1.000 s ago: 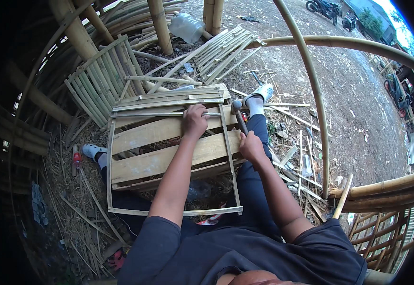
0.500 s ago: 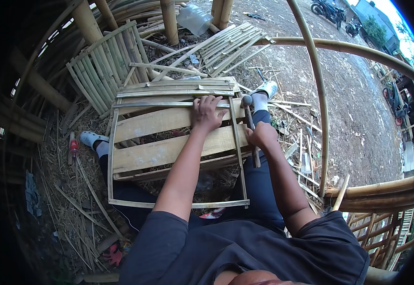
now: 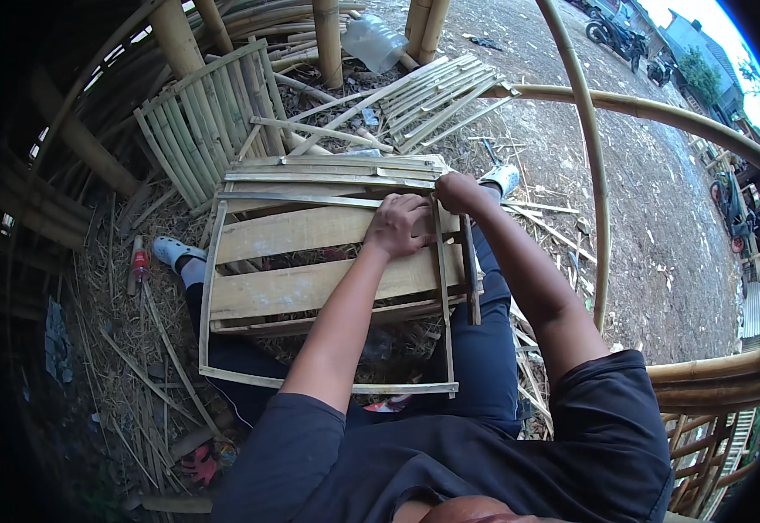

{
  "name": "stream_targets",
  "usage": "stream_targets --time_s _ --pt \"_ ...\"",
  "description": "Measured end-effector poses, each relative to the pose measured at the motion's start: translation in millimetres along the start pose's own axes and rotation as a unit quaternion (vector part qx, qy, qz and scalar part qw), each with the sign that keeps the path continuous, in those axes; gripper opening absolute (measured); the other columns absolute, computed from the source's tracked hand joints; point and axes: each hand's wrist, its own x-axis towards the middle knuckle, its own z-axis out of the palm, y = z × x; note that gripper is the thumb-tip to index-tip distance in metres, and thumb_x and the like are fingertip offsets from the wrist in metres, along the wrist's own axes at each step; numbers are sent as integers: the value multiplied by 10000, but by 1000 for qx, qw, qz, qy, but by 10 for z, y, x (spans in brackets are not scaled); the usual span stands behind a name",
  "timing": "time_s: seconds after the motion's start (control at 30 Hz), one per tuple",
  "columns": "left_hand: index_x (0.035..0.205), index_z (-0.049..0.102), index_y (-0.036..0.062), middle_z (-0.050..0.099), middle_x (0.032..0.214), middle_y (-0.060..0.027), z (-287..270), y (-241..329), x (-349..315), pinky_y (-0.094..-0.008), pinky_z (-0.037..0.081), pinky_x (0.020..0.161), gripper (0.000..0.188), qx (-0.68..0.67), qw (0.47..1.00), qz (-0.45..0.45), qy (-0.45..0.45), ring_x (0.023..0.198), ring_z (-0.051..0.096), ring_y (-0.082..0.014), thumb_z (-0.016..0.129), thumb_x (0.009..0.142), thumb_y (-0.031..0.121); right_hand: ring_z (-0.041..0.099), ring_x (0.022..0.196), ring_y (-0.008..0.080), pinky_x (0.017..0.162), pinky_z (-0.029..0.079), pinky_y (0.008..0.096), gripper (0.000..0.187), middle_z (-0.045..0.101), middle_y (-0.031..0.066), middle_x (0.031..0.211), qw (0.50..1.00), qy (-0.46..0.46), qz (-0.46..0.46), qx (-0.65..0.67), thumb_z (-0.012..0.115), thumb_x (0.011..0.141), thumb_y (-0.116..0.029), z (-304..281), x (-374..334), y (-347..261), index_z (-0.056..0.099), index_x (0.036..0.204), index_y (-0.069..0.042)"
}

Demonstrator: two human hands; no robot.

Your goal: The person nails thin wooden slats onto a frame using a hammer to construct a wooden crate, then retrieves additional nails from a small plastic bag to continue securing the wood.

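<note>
A thin rectangular frame of bamboo strips (image 3: 448, 322) lies tilted across a low crate of wooden planks (image 3: 297, 228) between my legs. My left hand (image 3: 400, 227) bends over the frame's far strip near its right corner, its thumb toward the side strip. Just right of it, my right hand (image 3: 459, 192) is closed at that corner; what its fingers pinch is hidden. Beneath this hand a hammer's dark handle (image 3: 471, 279) points toward me along the crate's right edge, with the head covered by the hand.
Several loose bamboo strips (image 3: 336, 174) lie along the crate's far edge. Slatted bamboo panels (image 3: 190, 131) lean behind on the left, with another slatted piece (image 3: 437, 100) farther right. A curved bamboo pole (image 3: 591, 166) rises at right. A red-labelled bottle (image 3: 139, 263) stands among straw at left.
My right hand has left the middle of the hammer handle and moved away from me to the frame's far right corner. My left hand has slid right along the strip, closer to that corner.
</note>
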Motion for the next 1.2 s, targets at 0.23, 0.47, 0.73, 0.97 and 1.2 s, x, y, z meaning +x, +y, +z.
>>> stream_targets --time_s 0.23,0.47,0.73,0.97,1.2 --pt "1190 761 156 671 1331 -34 -22 -42 -47 -408 432 1122 602 -34 999 4 -22 1300 588 -236 862 734 536 760 958 364 831 599 459 220 779 183 1006 1000 -13 -4 -22 707 842 -224 -62 85 -232 806 964 -70" --pt "1233 746 212 678 1325 -30 -66 30 -20 -411 438 1121 608 -2 999 -33 -42 1299 594 -233 856 738 548 768 851 350 735 609 450 127 766 185 894 994 48 -60 -80 732 817 -168 73 196 -346 791 861 -63" --pt "1260 753 239 694 1345 8 15 -35 -61 -401 426 1136 556 -12 1000 24 0 1333 584 -197 867 756 446 740 781 376 717 605 447 244 761 223 936 990 -87 -14 106 694 876 -220 27 428 -27 797 978 -25" --pt "1200 789 237 706 1338 33 55 -29 -45 -386 417 1131 498 -28 999 -11 -26 1328 589 -168 868 750 436 723 771 358 749 571 459 328 730 255 870 992 -22 -106 67 664 907 -267 96 290 163 743 976 45" --pt "1142 799 224 730 1280 34 67 -81 -77 -391 422 1118 423 -30 999 -15 -14 1310 601 -171 851 776 431 691 695 236 686 570 419 345 728 169 776 952 -14 -53 300 646 963 -302 20 161 231 753 927 24"
